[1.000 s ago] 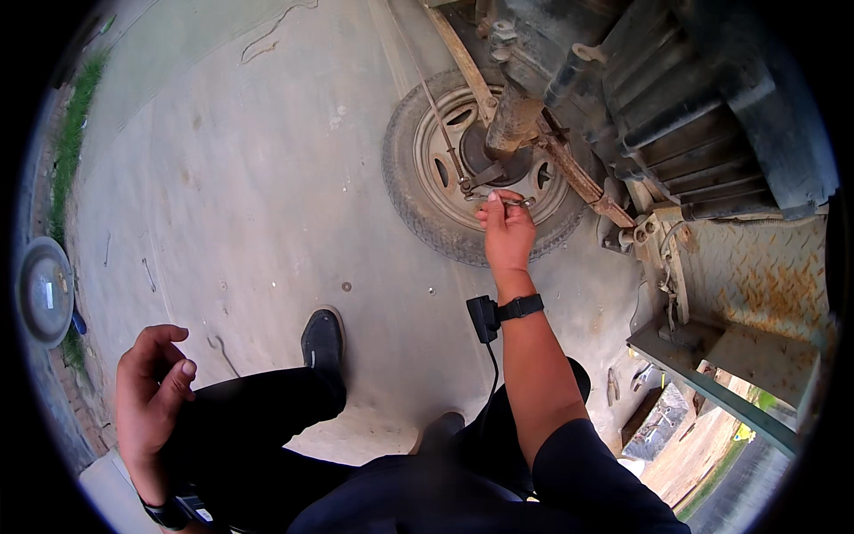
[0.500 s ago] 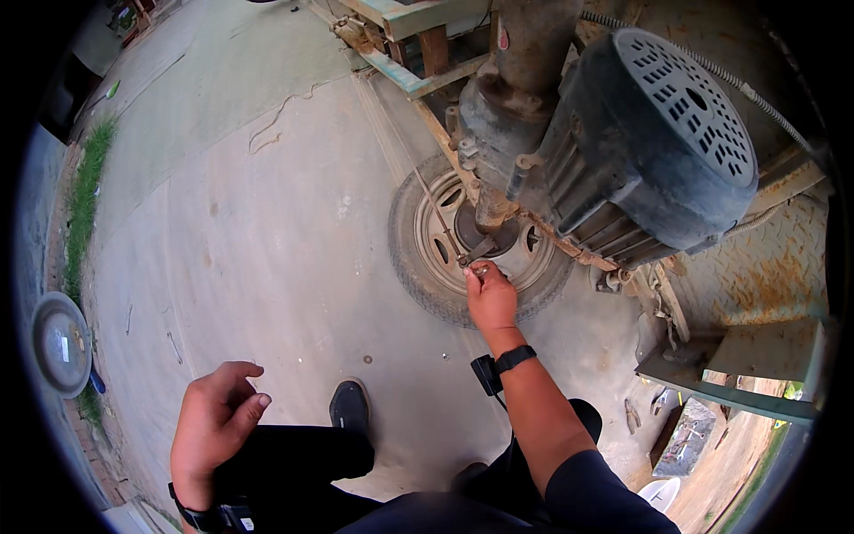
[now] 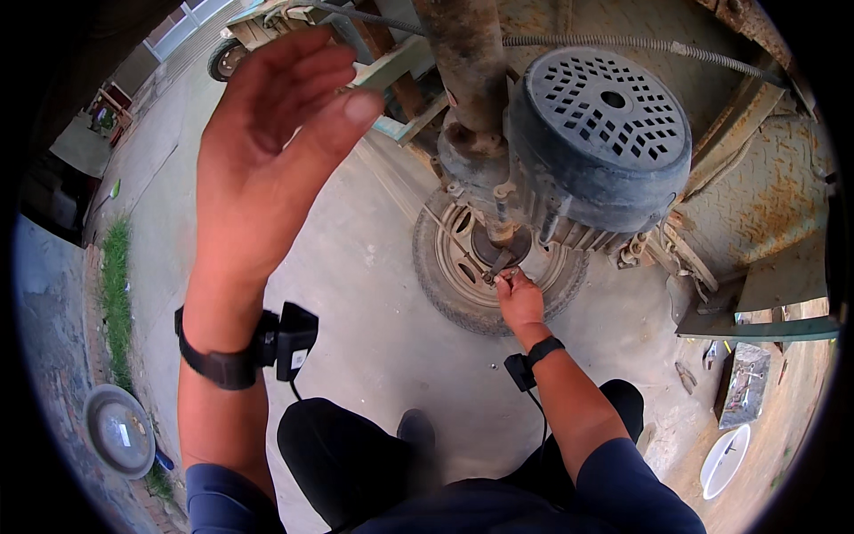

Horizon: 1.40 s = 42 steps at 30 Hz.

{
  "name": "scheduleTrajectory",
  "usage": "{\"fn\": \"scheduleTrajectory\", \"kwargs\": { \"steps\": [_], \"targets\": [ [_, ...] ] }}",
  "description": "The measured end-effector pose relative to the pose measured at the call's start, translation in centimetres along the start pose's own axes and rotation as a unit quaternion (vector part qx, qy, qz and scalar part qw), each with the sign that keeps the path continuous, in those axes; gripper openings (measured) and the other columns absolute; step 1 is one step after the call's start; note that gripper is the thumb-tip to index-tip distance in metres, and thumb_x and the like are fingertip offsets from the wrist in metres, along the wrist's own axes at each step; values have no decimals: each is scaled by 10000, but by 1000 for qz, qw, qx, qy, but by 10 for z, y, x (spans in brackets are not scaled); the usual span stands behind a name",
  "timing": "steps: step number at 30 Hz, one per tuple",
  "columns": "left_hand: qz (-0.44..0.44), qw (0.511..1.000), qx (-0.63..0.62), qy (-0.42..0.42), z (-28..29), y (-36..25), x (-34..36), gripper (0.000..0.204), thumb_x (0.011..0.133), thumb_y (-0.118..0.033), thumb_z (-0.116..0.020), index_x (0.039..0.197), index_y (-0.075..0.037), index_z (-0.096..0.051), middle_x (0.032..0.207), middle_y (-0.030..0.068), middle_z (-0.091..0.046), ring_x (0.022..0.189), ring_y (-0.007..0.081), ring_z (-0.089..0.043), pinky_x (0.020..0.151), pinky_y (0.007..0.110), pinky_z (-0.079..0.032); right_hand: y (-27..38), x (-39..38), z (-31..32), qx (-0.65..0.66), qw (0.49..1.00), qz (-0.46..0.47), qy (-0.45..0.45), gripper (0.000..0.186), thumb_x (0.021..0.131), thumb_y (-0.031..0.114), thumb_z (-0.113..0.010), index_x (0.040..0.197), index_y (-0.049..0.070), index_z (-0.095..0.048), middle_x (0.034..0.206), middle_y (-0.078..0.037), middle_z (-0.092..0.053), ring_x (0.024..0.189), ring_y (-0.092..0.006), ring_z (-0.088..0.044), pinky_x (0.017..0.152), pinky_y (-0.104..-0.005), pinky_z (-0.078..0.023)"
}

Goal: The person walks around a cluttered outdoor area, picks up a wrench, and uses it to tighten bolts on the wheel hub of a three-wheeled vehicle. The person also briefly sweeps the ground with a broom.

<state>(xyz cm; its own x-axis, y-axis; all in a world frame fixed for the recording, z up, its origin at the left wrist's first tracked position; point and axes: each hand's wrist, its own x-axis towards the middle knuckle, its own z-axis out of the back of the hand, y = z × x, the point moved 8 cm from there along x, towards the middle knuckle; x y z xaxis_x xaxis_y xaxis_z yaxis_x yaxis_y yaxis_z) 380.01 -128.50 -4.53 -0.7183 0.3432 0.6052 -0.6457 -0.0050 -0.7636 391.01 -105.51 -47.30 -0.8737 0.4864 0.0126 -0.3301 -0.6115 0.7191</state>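
Observation:
My right hand (image 3: 522,303) reaches down to the wheel (image 3: 433,289), its thumb and fingers pinched together beside the joint of a thin metal rod (image 3: 458,240) and a short lever arm (image 3: 501,262). Whatever small thing it pinches is too small to make out. A dusty tyre surrounds the pale rim with its oval holes. My left hand (image 3: 253,169) is raised high and close, fingers loosely curved and apart from the thumb, with nothing in it. Above the wheel stands a rusty upright column (image 3: 467,62), next to a dark electric motor (image 3: 596,178) with a slotted grey cover.
At the right, pliers (image 3: 685,377), a metal tool box (image 3: 744,384) and a white basin (image 3: 725,461) lie on the ground. A grey metal basin (image 3: 120,432) sits by the grass at the left. A ribbed conduit (image 3: 623,43) runs behind the motor.
My left hand has risen from beside my knee to high in front of me. My right hand stays pinched at the rod's joint. The view has shifted, bringing more of the far background in.

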Motion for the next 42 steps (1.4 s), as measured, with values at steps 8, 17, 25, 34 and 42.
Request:
{"fn": "scheduleTrajectory", "kwargs": {
  "steps": [8,17,25,34,42],
  "targets": [
    [-13,977,-212,-8,-62,24,78,370,888,-116,-729,1149,57,-532,1044,82,-658,917,119,-623,836,267,-506,10,-13,6,6,999,0,-49,185,914,245,-630,1007,86,-630,880,-140,-696,833,-356,-665,733,-425,-521],
    [37,961,-267,61,-91,50,90,261,844,-196,-771,1016,-26,-672,945,74,-704,900,164,-662,846,322,-503,31,-6,5,-79,996,0,-31,245,919,293,-619,1004,63,-606,878,-169,-690,827,-376,-659,728,-469,-521],
    [34,954,-292,54,-94,47,90,270,842,-156,-764,1054,-37,-646,932,61,-691,859,153,-641,815,308,-494,44,-33,43,-36,995,14,-94,220,909,276,-621,971,66,-612,870,-163,-688,816,-369,-660,721,-460,-521],
    [57,954,-295,21,-90,55,87,323,830,-137,-769,1095,-24,-622,962,52,-679,875,145,-632,817,303,-486,23,-82,60,141,982,-73,-102,113,937,142,-611,1017,68,-639,812,-84,-688,687,-221,-670,649,-327,-525],
    [39,954,-295,42,-97,51,93,365,833,-143,-771,1125,2,-609,1011,68,-665,897,163,-633,821,318,-500,41,-118,71,386,903,-185,19,319,926,111,-592,1241,80,-623,1076,-82,-695,921,-219,-665,837,-333,-530]
  ]
}}
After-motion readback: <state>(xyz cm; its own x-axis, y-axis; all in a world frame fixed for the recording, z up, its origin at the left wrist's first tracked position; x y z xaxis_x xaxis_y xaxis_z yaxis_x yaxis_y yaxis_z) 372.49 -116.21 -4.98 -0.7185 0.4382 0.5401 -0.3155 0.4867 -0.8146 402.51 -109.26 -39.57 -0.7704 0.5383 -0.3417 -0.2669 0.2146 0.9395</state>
